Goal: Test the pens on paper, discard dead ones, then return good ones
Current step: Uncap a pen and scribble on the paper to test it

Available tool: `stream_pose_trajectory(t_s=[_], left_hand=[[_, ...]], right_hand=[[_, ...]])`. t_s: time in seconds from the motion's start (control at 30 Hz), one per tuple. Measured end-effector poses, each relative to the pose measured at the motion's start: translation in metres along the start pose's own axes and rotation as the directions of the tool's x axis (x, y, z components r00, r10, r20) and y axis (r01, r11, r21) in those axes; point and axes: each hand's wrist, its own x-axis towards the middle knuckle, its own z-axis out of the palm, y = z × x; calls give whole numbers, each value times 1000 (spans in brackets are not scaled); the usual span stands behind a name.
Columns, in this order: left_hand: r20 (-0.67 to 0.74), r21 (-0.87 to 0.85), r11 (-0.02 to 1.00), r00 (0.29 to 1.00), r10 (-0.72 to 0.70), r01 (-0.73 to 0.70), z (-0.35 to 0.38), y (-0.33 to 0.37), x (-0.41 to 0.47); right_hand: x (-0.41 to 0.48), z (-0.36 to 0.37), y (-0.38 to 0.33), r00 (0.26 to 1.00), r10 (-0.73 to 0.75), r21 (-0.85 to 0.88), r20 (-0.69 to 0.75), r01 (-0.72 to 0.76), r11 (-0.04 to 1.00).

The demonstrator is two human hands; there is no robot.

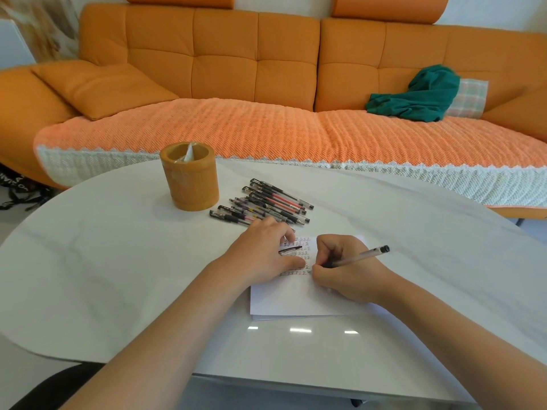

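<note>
Pen (359,255) is pinched in your right hand (346,270), fingers curled, tip on the paper (296,300). Your left hand (263,253) presses the paper, fingers loosely bent. Other pens (266,205) lie beside the cup (189,179).

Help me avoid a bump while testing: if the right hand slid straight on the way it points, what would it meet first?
Most likely the left hand: its thumb rests on the paper just ahead of the right hand, which grips a pen.
</note>
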Motion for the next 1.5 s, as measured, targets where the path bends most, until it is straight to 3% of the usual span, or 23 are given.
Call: stream_pose_trajectory(t_s=[0.87, 1.07, 1.2, 1.33, 1.5], left_hand=[[-6, -13, 1000, 1000, -5, 4, -1, 1, -2], [15, -49, 998, 999, 42, -41, -10, -2, -3], [24, -52, 997, 998, 55, -54, -21, -10, -3], [-6, -38, 998, 998, 58, -58, -23, -13, -3], [-71, -47, 996, 995, 70, -73, -24, -12, -4]], right_hand=[[-2, -1, 1, 1000, -25, -4, 16, 25, 1000], [2, -2, 8, 995, 2, 247, -98, 23, 969], [3, -3, 7, 982, -4, 285, -187, 58, 957], [7, -11, 2, 992, -18, 375, -121, 62, 925], [12, -27, -13, 999, 44, 599, -27, -19, 801]])
